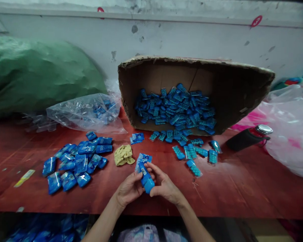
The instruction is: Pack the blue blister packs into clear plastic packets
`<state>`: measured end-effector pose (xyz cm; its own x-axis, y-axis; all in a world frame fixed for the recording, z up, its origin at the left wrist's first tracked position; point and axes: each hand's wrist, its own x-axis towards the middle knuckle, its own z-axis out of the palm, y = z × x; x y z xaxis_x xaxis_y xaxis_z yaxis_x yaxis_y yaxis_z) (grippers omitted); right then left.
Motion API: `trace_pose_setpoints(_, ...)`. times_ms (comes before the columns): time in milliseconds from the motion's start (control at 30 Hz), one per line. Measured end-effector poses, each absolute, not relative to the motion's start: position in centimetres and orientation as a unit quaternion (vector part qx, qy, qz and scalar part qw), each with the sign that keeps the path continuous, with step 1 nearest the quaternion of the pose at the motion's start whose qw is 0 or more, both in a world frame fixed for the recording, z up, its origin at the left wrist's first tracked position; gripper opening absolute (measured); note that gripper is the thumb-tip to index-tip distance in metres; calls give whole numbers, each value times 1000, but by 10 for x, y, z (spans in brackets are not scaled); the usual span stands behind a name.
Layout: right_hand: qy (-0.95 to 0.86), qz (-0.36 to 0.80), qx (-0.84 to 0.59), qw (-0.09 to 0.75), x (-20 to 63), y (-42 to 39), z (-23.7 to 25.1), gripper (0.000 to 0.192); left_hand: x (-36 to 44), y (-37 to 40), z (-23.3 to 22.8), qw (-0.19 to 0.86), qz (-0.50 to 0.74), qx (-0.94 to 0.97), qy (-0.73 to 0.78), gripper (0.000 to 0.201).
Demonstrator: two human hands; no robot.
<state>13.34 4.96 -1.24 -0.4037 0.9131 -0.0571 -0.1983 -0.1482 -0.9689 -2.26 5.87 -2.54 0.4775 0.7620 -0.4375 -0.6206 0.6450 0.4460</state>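
Near the front of the red table, both my hands hold a small blue-capped container (pixel 148 184), tilted, its body covered by a printed blue sleeve. My left hand (pixel 130 189) grips its left side, thumb on the printed face. The fingers of my right hand (pixel 166 185) close on its upper right side, with the thumb by the cap. Just beyond my fingertips lies a flat printed blue sleeve (pixel 146 157), partly hidden by the held container. Another flat sleeve (pixel 137 137) rests farther back. To the left is a pile of sleeved blue packs (pixel 81 163).
A cardboard box (pixel 242 101) lies open toward me, spilling clear blue-capped containers (pixel 192 151) with turquoise balls. A crumpled yellowish cloth (pixel 123 155), clear plastic bag (pixel 70 111), green sack (pixel 40 74), black bottle (pixel 239 138) and yellow strip (pixel 24 178) surround the work area.
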Motion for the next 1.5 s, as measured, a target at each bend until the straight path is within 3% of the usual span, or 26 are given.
trace_pose_setpoints(233, -470, 741, -309, 366, 141, 54, -16, 86, -21, 58, -25, 891, 356, 166, 225, 23)
trace_pose_setpoints(600, -432, 687, -372, 451, 135, 48, -29, 59, 9, 36, -16, 808, 463, 80, 356, 16)
trace_pose_setpoints(833, -505, 644, -368, 441, 135, 48, -35, 54, -3, 41, -3, 784, 494, 48, 372, 20)
trace_pose_setpoints(900, -529, 601, -405, 442, 137, 53, -32, 42, -30, 50, 10, 734, 572, 27, 366, 24)
trace_pose_setpoints(1033, -623, 438, -504, 407, 141, 69, -26, 20, -92, 67, 38, 604, 716, 17, 350, 57)
trace_pose_setpoints(1100, -688, 336, -547, 338, 138, 81, -26, 22, -102, 70, 42, 594, 706, 16, 384, 52)
trace_pose_setpoints(1233, -750, 169, -611, 189, 121, 103, -33, 24, -73, 65, 19, 645, 585, 72, 486, 18)
trace_pose_setpoints(1367, -751, 140, -625, 162, 110, 111, -43, 7, -35, 59, -16, 644, 518, 119, 550, 16)
trace_pose_setpoints(1500, -747, 131, -629, 170, 114, 106, -45, 13, -25, 60, -35, 624, 505, 172, 571, 22)
